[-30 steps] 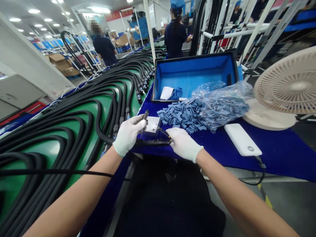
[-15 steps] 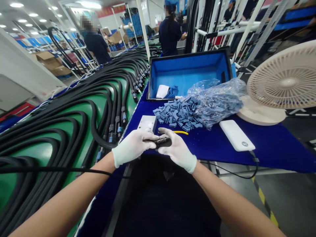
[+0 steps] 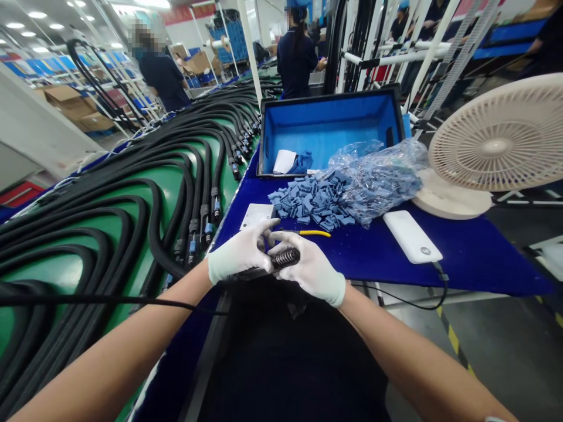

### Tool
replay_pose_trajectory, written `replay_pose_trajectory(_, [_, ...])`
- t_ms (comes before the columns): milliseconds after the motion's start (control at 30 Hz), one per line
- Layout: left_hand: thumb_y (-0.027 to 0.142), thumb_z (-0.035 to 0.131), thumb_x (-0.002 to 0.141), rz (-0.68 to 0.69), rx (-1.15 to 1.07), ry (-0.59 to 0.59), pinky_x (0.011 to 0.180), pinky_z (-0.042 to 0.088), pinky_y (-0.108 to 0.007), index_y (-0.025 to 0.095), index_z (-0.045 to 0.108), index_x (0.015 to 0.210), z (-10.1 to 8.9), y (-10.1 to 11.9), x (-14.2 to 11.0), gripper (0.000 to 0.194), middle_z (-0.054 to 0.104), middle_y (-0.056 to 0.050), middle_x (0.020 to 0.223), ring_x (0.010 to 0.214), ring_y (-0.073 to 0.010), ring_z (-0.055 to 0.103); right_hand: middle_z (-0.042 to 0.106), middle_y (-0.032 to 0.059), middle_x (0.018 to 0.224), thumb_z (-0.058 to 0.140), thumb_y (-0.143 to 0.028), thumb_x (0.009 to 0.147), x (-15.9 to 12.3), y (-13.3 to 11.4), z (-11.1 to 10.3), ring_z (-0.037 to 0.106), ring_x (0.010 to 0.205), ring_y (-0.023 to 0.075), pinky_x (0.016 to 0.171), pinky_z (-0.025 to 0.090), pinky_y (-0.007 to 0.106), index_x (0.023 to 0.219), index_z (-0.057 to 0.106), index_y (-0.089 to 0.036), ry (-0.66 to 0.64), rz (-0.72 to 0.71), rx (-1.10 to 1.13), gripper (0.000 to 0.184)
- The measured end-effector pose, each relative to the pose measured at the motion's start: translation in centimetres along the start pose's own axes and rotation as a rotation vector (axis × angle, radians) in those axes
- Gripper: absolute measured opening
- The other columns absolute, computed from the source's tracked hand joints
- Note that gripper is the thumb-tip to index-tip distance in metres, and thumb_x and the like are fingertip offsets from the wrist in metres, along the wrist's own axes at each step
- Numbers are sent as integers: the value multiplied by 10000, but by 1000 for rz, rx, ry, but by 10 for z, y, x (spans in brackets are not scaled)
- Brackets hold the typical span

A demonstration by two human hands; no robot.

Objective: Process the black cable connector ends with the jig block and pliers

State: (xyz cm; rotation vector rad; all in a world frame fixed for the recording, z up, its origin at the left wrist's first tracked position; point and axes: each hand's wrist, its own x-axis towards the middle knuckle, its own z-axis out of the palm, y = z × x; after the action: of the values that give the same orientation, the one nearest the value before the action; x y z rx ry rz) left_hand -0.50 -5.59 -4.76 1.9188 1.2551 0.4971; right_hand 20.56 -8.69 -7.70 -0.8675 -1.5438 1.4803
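My two white-gloved hands meet at the near edge of the blue-covered table. My right hand point(image 3: 310, 268) is closed around a black part with a metal coil spring point(image 3: 287, 257) on it. From the other side, my left hand point(image 3: 240, 255) curls over the dark hose point(image 3: 250, 273), its thumb by the spring's left end. Its index finger is lifted. How far the hose goes into the spring is hidden by the fingers. Just beyond lies a tool with a yellow handle point(image 3: 315, 233). Behind my left fingers sits a white block with holes point(image 3: 257, 215).
Blue plastic pieces point(image 3: 308, 202) spill from a clear bag point(image 3: 382, 181) before a blue crate point(image 3: 329, 105). A white power bank point(image 3: 411, 237) with a cable and a fan point(image 3: 497, 146) stand right. Black hoses point(image 3: 132, 181) cover the green surface left. Two people work behind.
The spring has gone from my left hand's upright hold to lying between both hands. My right hand has let go of the yellow-handled tool, which now lies on the table. The view has shifted slightly.
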Motion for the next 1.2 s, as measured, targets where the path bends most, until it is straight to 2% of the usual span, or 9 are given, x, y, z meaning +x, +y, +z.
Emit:
replay_pose_trajectory(167, [426,775,756,-10,133,377,840,525,-405,254,776,926,24,14,-32,242,716,-47,875,855,-262,665,705,56,1213,677,-148,725,-7,5,10,675,1105,251,961,555,387,1152,673,-218,215,30,96,432])
replay_pose_trajectory(233, [480,673,860,-91,-138,377,797,544,-405,249,763,840,32,12,-47,249,716,-57,837,802,-254,670,690,50,1260,665,-166,770,-13,6,21,666,1139,237,1001,536,381,1196,651,-235,284,-29,108,431])
replay_pose_trajectory(367, [473,613,930,-150,-966,646,704,568,-324,244,695,1020,25,-7,-55,260,635,-21,790,691,-159,621,695,29,1264,749,-317,829,-10,9,25,653,1153,216,1025,498,339,1168,696,-247,-95,-150,-129,350])
replay_pose_trajectory(433, [381,702,891,-124,-1118,744,602,518,-237,230,662,1015,11,-12,-51,200,526,26,706,578,-91,514,721,52,1184,650,-386,932,8,13,8,670,1089,214,986,501,337,1063,733,-220,-167,-139,-441,227])
replay_pose_trajectory(533, [310,739,869,-45,-1017,733,488,408,-193,199,647,986,-11,-10,-39,186,391,62,620,494,-61,379,711,143,1101,501,-291,999,46,22,-28,677,1044,272,941,497,406,1001,722,-158,110,49,-1124,258])
replay_pose_trajectory(633, [298,738,857,84,-823,743,448,355,-204,190,656,982,-30,-2,-16,184,351,75,571,455,-63,345,693,183,1048,498,-205,952,77,29,-50,699,960,325,852,515,440,992,706,-122,112,179,-1406,228])
replay_pose_trajectory(767, [280,724,829,237,-635,788,429,342,-231,183,662,1000,-50,-1,29,206,427,71,551,415,-69,361,678,166,1045,511,-149,891,91,30,-50,705,924,325,803,524,413,1066,671,-137,67,143,-1422,237])
replay_pose_trajectory(900, [272,728,787,230,-537,808,426,355,-247,170,658,963,-61,-13,63,216,454,73,498,392,-88,403,645,178,1093,568,-199,861,88,30,-50,702,900,318,775,523,394,1109,663,-143,19,134,-1448,272])
replay_pose_trajectory(1200, [287,703,811,244,-620,800,419,357,-234,171,651,968,-65,-37,75,202,438,76,504,394,-78,382,719,86,991,571,-480,964,84,25,-66,678,928,248,820,451,320,1100,721,-222,82,-88,-1259,329])
